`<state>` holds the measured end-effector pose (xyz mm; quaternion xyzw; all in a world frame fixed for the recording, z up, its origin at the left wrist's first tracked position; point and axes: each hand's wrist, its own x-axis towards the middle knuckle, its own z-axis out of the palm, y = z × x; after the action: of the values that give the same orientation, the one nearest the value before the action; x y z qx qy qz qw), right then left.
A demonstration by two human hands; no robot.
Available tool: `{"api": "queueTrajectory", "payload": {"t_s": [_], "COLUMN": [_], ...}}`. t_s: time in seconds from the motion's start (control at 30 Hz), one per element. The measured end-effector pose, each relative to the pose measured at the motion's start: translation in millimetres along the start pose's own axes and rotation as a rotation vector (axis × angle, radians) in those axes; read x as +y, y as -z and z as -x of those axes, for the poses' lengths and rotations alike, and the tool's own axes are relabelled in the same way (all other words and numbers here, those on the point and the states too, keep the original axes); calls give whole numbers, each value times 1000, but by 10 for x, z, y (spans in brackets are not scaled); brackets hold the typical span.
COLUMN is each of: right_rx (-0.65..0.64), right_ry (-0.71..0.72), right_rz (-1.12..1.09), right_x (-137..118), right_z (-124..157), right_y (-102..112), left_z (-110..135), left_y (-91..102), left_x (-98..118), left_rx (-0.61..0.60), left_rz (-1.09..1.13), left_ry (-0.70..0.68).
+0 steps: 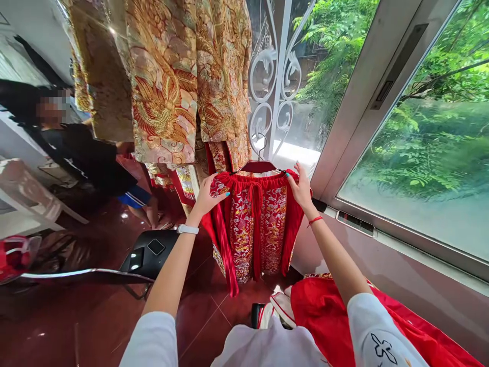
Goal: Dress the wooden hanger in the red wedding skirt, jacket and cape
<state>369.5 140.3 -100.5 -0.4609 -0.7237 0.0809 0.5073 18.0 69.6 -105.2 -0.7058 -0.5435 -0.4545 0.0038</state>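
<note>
A red skirt point(256, 229) with gold embroidery hangs from a dark red hanger point(258, 165), whose hook is caught on white scrollwork point(273, 81) in front of the window. My left hand point(208, 196) pinches the skirt's waistband at its left end. My right hand point(300, 187) grips the waistband at its right end. Both arms are raised and stretched forward. A red ribbon tie hangs down the skirt's middle.
Gold-embroidered robes point(179, 76) hang at the upper left, right behind the skirt. A person in black point(82, 153) crouches at the left. A black device point(148, 252) sits on a stand by my left forearm. Red cloth point(367, 316) lies at the lower right under the window sill.
</note>
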Motion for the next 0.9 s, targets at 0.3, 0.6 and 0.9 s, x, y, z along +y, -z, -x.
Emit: {"api": "queueTrajectory", "payload": {"t_s": [0.3,0.6,0.9], "right_rx": [26,-239,-14], "right_ry": [-123,-156,-89], "right_rz": [-230,-448,-71], "right_x": [63,177,508], "right_z": [-192,-340,322], "right_y": [66,206,282], "left_z": [-265,-573,122], "left_y": [28,244,83], "left_x": [-16,-388,-63], "left_rx": [45,-247,132], "left_rz": [80,346,-111], "left_ry": [109,277,61]}}
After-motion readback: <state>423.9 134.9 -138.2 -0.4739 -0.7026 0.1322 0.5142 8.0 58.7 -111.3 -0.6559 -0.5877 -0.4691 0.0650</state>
